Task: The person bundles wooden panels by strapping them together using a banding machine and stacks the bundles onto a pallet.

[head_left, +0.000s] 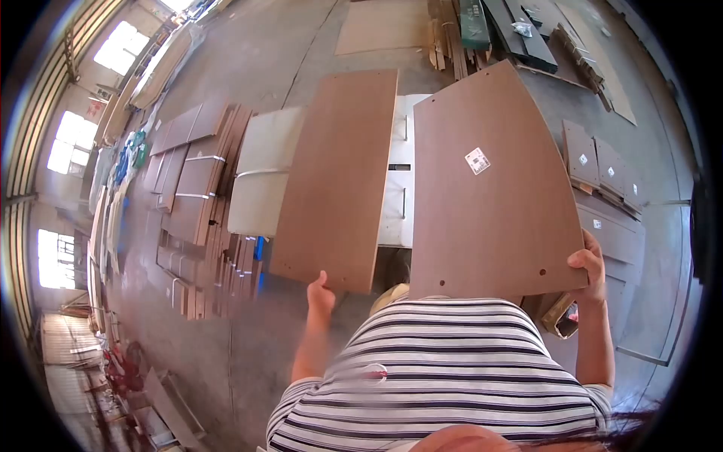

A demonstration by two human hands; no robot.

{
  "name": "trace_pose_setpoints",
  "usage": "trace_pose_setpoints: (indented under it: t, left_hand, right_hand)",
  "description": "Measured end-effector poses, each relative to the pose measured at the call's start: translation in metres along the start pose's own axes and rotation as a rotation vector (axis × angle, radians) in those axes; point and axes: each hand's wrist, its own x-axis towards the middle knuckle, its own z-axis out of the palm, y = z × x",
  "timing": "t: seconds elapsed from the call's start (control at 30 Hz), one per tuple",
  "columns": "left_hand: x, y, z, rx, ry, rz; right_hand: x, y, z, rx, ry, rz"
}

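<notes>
Seen from the striped shirt (467, 339), with 12 o'clock straight ahead, the labelled panel (497, 215) lies at 12 o'clock and the plain panel (335, 181) at 11, a white unit (399, 207) showing in the gap between them. The right hand (593, 265), at 2 o'clock, is closed on the labelled panel's near right corner, thumb on the face and fingers out of sight beneath. The left hand (321, 297), at 10 o'clock, is at the plain panel's near edge with its thumb raised; its fingers are hidden, so how firmly it holds I cannot tell. Both panels look like stiff, flat board, likely heavy for their thickness and apt to pull down at the far end if lifted by a near corner alone. The smooth faces may slide under a flat palm, so the long edges, about halfway along, seem the better hold, one hand to each side. Corners and the rims of the drilled holes, such as the one (542, 272) near the right thumb, would probably chip if knocked.
</notes>
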Motion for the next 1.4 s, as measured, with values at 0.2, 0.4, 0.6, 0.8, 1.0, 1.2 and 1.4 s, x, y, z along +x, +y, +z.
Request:
trace_pose_setpoints:
  t: [0.2, 0.4, 0.6, 0.8, 1.0, 1.2, 1.4]
  left_hand:
    - [-0.013, -0.061, 0.016, 0.262, -0.08, -0.129]
    - [-0.025, -0.051, 0.009, 0.464, 0.151, -0.325]
    - [-0.15, 0.033, 0.143, -0.232, -0.509, -0.162]
    - [-0.071, 0.065, 0.122, -0.087, -0.294, 0.068]
    - [-0.016, 0.097, 0.063, 0.311, -0.282, -0.164]
    - [0.024, 0.092, 0.007, 1.102, 0.036, 0.084]
    - [0.085, 0.096, -0.063, 1.679, 0.239, 0.912]
  right_hand:
    - [0.004, 0.003, 0.01, 0.02, 0.021, -0.059]
    - [0.06, 0.085, 0.035, 0.166, -0.074, -0.039]
    - [0.101, 0.14, 0.107, 0.472, -0.262, 0.181]
    - [0.121, 0.21, 0.172, 0.464, -0.381, 0.446]
    - [0.133, 0.253, 0.183, -0.284, -0.626, 0.634]
    - [0.12, 0.313, 0.127, -1.064, -0.887, 0.34]
    - [0.104, 0.346, 0.087, -1.128, -0.533, 0.255]
